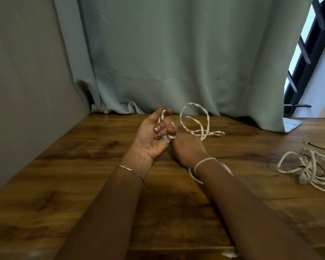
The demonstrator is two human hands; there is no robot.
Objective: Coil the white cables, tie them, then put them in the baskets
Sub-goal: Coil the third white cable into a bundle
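A grey wall (26, 72) and a pale green curtain (158, 53) back the wooden table (64, 166), above which the left hand (154, 134) lies palm up, a thin bracelet (131, 172) at its wrist, fingers curled round a white cable (203, 132) threaded between them. Just beside it, the right hand (188, 149) shows only its back, so its fingers' grip cannot be told; the cable circles that wrist and rises in a loop beyond the knuckles. Well to the right, a second cable heap (311, 169) rests on the wood with a thin black wire (319, 147), below a dark window grille (304, 53).
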